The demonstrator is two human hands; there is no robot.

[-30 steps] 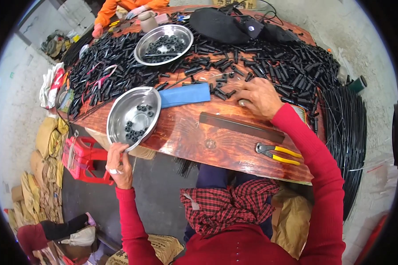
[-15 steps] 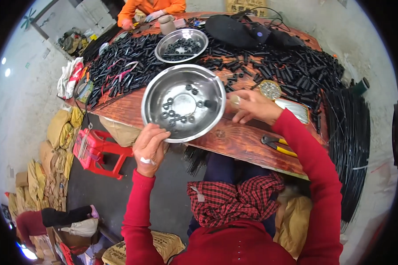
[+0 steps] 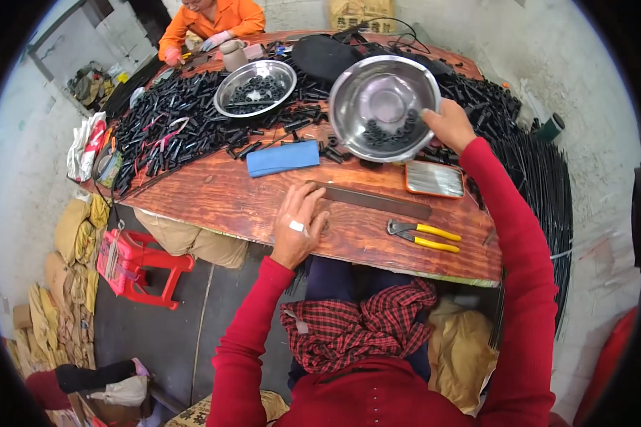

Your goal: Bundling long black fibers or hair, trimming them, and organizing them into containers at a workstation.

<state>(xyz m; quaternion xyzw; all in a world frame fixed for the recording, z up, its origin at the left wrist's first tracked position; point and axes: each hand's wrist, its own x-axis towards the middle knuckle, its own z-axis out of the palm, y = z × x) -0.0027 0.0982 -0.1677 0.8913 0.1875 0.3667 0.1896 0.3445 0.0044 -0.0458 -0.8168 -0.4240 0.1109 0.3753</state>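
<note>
My right hand (image 3: 450, 127) grips the right rim of a shiny metal bowl (image 3: 349, 92), holding it raised and tilted over the far side of the table. Small black ring-shaped parts (image 3: 390, 133) are gathered in its lower part. On the bare wood lies my left hand (image 3: 298, 222), fingers stretched out, fingertips at the left end of a long flat dark bar (image 3: 377, 201). Beyond that hand is a folded blue cloth (image 3: 283, 159). End-cutting pliers (image 3: 426, 235) with yellow handles rest nearer me, and a tin of thin metal pins (image 3: 434, 178) sits below the bowl.
A second metal bowl (image 3: 221, 105) with black parts stands among heaps of black tubular pieces (image 3: 171, 121). Across the table a person in orange (image 3: 231, 18) works. A red stool (image 3: 146, 263) stands at the left; long black rods (image 3: 548, 206) hang at the right edge.
The bowl has moved right and away from me, now held by my right hand alone. My left hand has let go and come down onto the table. The blue cloth and bar have come into sight.
</note>
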